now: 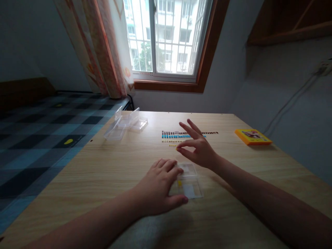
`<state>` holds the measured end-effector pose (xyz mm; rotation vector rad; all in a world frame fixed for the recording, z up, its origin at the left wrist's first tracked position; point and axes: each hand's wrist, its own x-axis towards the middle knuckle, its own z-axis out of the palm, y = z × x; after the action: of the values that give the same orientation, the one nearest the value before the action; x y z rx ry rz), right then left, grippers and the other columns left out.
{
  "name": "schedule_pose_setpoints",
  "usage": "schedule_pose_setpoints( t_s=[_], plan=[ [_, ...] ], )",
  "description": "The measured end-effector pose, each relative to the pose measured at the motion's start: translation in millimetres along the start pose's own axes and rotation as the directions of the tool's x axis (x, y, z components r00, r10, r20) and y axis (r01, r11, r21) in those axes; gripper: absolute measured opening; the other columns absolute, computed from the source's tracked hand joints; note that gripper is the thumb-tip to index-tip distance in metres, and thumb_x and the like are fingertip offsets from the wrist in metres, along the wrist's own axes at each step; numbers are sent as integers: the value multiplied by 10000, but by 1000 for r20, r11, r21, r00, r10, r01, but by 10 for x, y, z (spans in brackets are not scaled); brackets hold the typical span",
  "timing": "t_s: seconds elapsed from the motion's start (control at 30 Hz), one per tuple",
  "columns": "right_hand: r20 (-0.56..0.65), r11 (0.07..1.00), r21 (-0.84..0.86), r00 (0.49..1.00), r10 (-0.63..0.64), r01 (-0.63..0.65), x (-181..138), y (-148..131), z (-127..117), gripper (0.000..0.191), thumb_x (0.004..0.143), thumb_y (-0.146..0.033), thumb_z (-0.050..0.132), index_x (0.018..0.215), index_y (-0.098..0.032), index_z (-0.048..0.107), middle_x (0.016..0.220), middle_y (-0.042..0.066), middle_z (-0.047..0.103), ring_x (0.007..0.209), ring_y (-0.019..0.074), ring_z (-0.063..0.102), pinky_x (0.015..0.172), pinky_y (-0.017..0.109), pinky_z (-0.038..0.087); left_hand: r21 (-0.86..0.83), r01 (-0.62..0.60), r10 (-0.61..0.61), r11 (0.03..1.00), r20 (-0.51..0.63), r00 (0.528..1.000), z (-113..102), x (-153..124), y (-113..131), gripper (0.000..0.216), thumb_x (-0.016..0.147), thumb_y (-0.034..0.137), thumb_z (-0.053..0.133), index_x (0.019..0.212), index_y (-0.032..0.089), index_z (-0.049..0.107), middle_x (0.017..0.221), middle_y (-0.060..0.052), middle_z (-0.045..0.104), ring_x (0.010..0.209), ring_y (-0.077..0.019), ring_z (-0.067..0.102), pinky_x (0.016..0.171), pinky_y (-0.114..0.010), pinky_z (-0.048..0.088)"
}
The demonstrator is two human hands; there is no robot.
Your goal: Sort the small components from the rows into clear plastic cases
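Observation:
My left hand [158, 188] lies flat on the wooden table [103, 173], its fingers resting on the left side of a small clear plastic box [190, 183] with a yellow piece inside. My right hand [198, 145] hovers just behind the box; thumb and forefinger pinch a tiny yellow piece, the other fingers spread. Behind it lie rows of small pieces [171, 135] in dark, blue and yellow lines.
An opened clear plastic case [126, 122] sits at the table's back left. An orange box [252, 136] lies at the right near the wall. A bed with a checked cover [38, 138] runs along the table's left edge. A window is behind.

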<state>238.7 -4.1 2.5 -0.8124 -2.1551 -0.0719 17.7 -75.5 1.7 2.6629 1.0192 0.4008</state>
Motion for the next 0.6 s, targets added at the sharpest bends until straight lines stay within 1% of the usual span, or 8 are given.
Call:
schedule_pose_setpoints(
  t_s=[0.1, 0.2, 0.27, 0.4, 0.5, 0.6],
  plan=[
    [107, 998, 56, 994, -34, 28, -218, -239, -351, 118, 902, -265, 696, 830, -256, 789, 1647, -29, 347, 1559, 319, 216, 1235, 560, 308, -1, -9, 9, 1000, -7, 1000, 15, -10, -9, 659, 781, 622, 750, 1291, 222, 628, 1377, -145, 579, 1283, -383, 506, 1133, -582, 363],
    [223, 997, 81, 975, -11, -7, -426, -402, -514, 76, 877, -257, 727, 848, -278, 794, 1668, -41, 292, 1564, 330, 190, 1228, 582, 311, -2, -8, 8, 1000, -17, 1000, 34, -19, -17, 668, 775, 636, 751, 1286, 223, 632, 1372, -145, 584, 1288, -385, 506, 1134, -588, 361],
    [305, 998, 64, 952, -7, -13, -499, -467, -514, 65, 862, -248, 744, 831, -279, 791, 1668, -27, 297, 1566, 342, 176, 1228, 620, 268, 1, -5, 5, 1000, -11, 1000, 38, -18, -17, 665, 776, 632, 752, 1286, 221, 634, 1375, -145, 582, 1293, -384, 504, 1142, -585, 354],
    [434, 1000, 13, 901, -4, -2, -503, -542, -401, 86, 856, -213, 741, 810, -270, 785, 1626, 23, 394, 1566, 348, 164, 1214, 685, 172, -5, -10, 10, 1000, -3, 1000, 20, -4, -6, 648, 786, 616, 749, 1282, 215, 634, 1369, -140, 585, 1295, -383, 499, 1134, -582, 364],
    [459, 1000, 7, 888, 16, -21, -491, -562, -326, 109, 855, -194, 731, 805, -273, 786, 1623, 28, 398, 1570, 344, 142, 1201, 707, 158, -12, -12, 12, 1000, -5, 1000, 4, 5, 5, 628, 778, 596, 763, 1261, 215, 639, 1344, -132, 596, 1276, -376, 509, 1119, -577, 380],
    [450, 998, 13, 892, 43, -54, -506, -550, -295, 118, 842, -184, 741, 802, -285, 788, 1620, 19, 403, 1568, 342, 157, 1195, 713, 160, -7, -10, 10, 1000, 6, 1000, 3, 5, 7, 615, 780, 589, 763, 1252, 214, 640, 1346, -135, 594, 1275, -375, 510, 1121, -576, 374]
  ],
)
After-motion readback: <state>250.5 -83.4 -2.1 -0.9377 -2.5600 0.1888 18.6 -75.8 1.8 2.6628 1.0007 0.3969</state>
